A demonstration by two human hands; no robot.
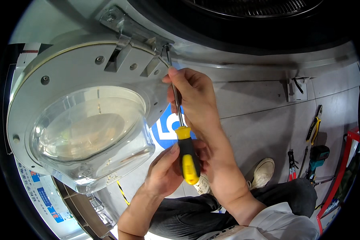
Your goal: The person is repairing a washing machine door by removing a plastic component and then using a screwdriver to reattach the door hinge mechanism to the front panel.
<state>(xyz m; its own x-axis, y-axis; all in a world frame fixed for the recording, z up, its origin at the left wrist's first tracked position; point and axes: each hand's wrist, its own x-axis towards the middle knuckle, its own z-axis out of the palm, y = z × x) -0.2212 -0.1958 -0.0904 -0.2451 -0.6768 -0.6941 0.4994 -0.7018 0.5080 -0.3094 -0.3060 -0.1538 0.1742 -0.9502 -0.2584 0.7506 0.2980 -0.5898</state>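
Observation:
A long screwdriver [187, 154] with a yellow and black handle points up at the metal hinge [130, 46] of an open washing machine door [64, 76]. My left hand [164, 170] grips the handle from below. My right hand [194, 98] pinches the steel shaft near its upper end, fingers closed round it. The tip sits at a screw by the hinge bracket, at the edge of the dark drum opening [236, 24]. The door's clear glass bowl [94, 140] bulges toward me at the left.
On the grey floor at the right lie yellow-handled pliers [314, 128], red-handled cutters [293, 164] and a green power drill [317, 158]. A red frame [342, 176] stands at the far right. My white shoe [264, 172] and dark trouser legs are below.

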